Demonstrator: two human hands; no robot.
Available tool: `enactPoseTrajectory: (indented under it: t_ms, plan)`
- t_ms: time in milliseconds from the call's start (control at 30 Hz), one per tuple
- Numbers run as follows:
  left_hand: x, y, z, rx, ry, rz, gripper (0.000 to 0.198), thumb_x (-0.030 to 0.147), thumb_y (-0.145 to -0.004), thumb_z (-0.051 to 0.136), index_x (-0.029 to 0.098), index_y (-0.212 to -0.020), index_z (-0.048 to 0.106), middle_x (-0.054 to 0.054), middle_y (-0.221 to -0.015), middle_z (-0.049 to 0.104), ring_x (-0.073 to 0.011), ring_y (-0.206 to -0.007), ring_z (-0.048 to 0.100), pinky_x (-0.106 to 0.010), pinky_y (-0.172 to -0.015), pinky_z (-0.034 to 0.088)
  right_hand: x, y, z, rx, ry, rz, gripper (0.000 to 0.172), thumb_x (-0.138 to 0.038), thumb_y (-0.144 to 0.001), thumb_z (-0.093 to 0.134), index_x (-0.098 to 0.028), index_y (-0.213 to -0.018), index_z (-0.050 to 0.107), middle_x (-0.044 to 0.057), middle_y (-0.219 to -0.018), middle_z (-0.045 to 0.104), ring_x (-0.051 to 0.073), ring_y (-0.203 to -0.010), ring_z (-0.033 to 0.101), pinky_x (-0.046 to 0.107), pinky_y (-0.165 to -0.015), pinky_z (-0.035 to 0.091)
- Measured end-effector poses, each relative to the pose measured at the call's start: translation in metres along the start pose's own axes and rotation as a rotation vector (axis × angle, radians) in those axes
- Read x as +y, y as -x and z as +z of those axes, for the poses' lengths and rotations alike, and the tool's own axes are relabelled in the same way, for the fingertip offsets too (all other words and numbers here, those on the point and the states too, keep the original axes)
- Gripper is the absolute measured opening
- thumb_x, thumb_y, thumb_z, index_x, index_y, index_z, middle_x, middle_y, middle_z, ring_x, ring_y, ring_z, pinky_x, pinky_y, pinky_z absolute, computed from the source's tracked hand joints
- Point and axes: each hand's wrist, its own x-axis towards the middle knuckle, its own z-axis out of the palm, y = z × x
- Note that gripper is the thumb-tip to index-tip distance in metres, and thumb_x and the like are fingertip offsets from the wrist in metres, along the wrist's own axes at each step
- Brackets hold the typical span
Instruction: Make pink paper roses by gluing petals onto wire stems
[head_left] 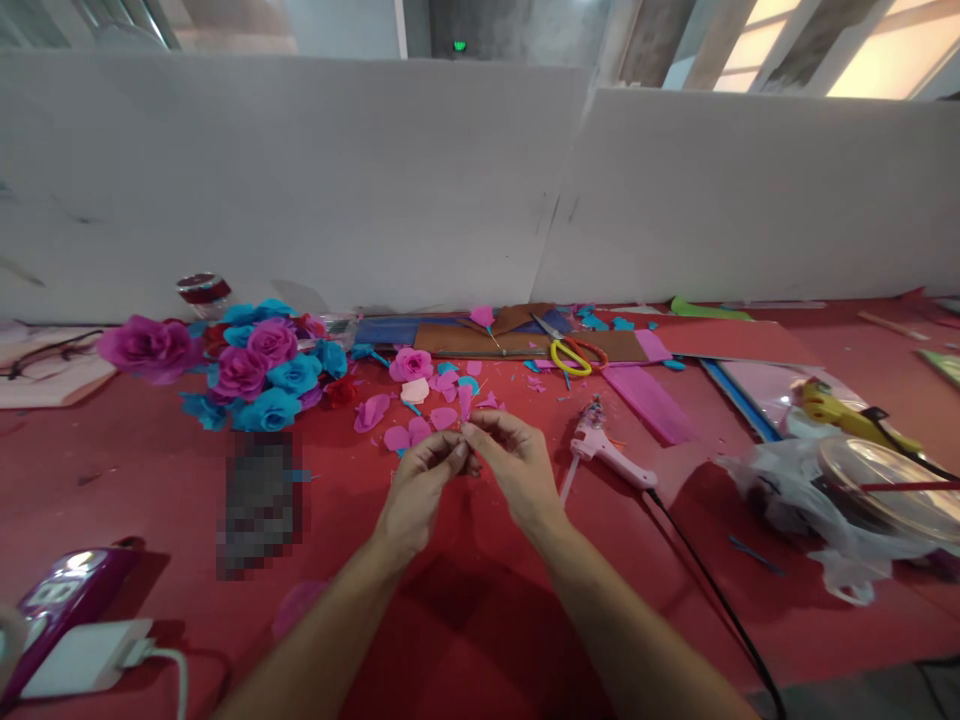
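My left hand (420, 490) and my right hand (511, 455) meet over the red table (465, 620), fingertips pinched together. Between them stands a small pink paper petal (465, 400), rolled to a point, and both hands are closed on it. Loose pink petals (409, 434) lie just beyond my fingers, with a finished pink paper rose (410, 364) behind them. A pink glue gun (604, 447) lies right of my right hand, its black cord (720, 590) running toward me.
A bunch of pink and blue paper roses (247, 365) lies at the left. Yellow-handled scissors (570, 352) rest on brown card at the back. A plastic bag with a lidded container (847, 490) sits at the right. A power strip (67, 600) occupies the near left corner. White panels wall the back.
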Motion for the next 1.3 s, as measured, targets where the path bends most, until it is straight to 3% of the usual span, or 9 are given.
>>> enactPoseTrajectory:
  t_ms: [200,333,533,633,667,767,900,1100,1300]
  plan:
    - [0.002,0.0,0.001,0.029,-0.017,0.036,0.013,0.026,-0.074,0.069,0.016,-0.083,0.069,-0.002,-0.073,0.065,-0.0112,-0.067,0.059,-0.025,-0.069,0.047,-0.003,0.0,0.0,-0.021,-0.052,0.037,0.016,-0.034,-0.075,0.066,-0.02,-0.081,0.071,0.001,-0.07,0.067,0.013,-0.062,0.057,0.026,-0.056,0.047]
    - [0.004,-0.002,-0.003,0.117,0.019,0.047,0.011,0.026,-0.073,0.07,0.016,-0.076,0.066,0.0,-0.074,0.063,-0.0099,-0.068,0.058,-0.024,-0.069,0.047,-0.01,-0.003,-0.004,0.149,-0.062,-0.01,0.017,-0.035,-0.077,0.065,-0.019,-0.078,0.071,0.002,-0.074,0.068,0.014,-0.071,0.058,0.028,-0.069,0.046]
    - [0.009,-0.011,-0.017,0.359,0.056,0.196,0.01,0.025,-0.075,0.067,0.017,-0.076,0.061,0.005,-0.06,0.049,-0.0033,-0.047,0.036,-0.016,-0.046,0.029,-0.006,-0.011,-0.011,0.347,-0.211,0.056,0.031,-0.041,-0.078,0.061,-0.017,-0.059,0.058,-0.006,-0.052,0.045,0.007,-0.048,0.034,0.023,-0.049,0.03]
    - [0.012,-0.015,-0.023,0.475,0.054,0.301,0.011,0.026,-0.077,0.065,0.019,-0.076,0.057,0.005,-0.061,0.049,-0.004,-0.047,0.035,-0.017,-0.044,0.027,0.002,-0.014,-0.011,0.339,-0.258,0.075,0.011,-0.027,-0.069,0.068,-0.019,-0.073,0.064,-0.004,-0.067,0.058,0.008,-0.06,0.049,0.023,-0.062,0.041]
    - [0.013,-0.015,-0.024,0.49,0.031,0.318,0.011,0.027,-0.078,0.064,0.02,-0.077,0.056,0.005,-0.063,0.05,-0.0045,-0.048,0.036,-0.017,-0.044,0.027,0.004,-0.015,-0.011,0.329,-0.28,0.082,0.016,-0.021,-0.064,0.07,-0.02,-0.078,0.065,-0.002,-0.076,0.063,0.01,-0.07,0.055,0.024,-0.07,0.044]
    - [0.012,-0.013,-0.022,0.438,-0.015,0.286,0.011,0.028,-0.08,0.062,0.019,-0.078,0.057,0.003,-0.068,0.053,-0.0047,-0.05,0.037,-0.017,-0.047,0.029,0.008,-0.015,-0.009,0.23,-0.4,0.173,0.035,-0.008,-0.054,0.072,-0.021,-0.086,0.066,0.001,-0.092,0.068,0.014,-0.092,0.062,0.03,-0.089,0.046]
    - [0.005,-0.009,-0.014,0.302,-0.035,0.166,0.014,0.024,-0.073,0.069,0.019,-0.083,0.062,0.002,-0.077,0.056,-0.0062,-0.064,0.046,-0.018,-0.059,0.038,0.01,-0.013,-0.005,0.094,-0.563,0.319,0.029,-0.006,-0.053,0.076,-0.02,-0.077,0.067,0.001,-0.086,0.07,0.014,-0.09,0.066,0.028,-0.089,0.05]
    - [0.0,-0.004,-0.002,0.181,-0.114,0.074,0.039,0.014,-0.058,0.077,0.021,-0.093,0.06,0.003,-0.08,0.058,-0.0096,-0.073,0.052,-0.022,-0.068,0.042,0.01,-0.008,0.002,0.06,-0.654,0.343,0.016,-0.01,-0.066,0.072,-0.021,-0.077,0.069,-0.002,-0.087,0.07,0.011,-0.09,0.067,0.021,-0.086,0.052]
    - [0.001,-0.004,0.0,0.198,-0.184,0.041,0.015,0.026,-0.071,0.067,0.017,-0.081,0.06,0.001,-0.071,0.059,-0.009,-0.061,0.05,-0.022,-0.057,0.038,0.001,-0.002,0.007,-0.036,-0.607,0.291,0.011,-0.025,-0.076,0.065,-0.02,-0.085,0.069,0.005,-0.099,0.071,0.019,-0.1,0.065,0.033,-0.096,0.049]
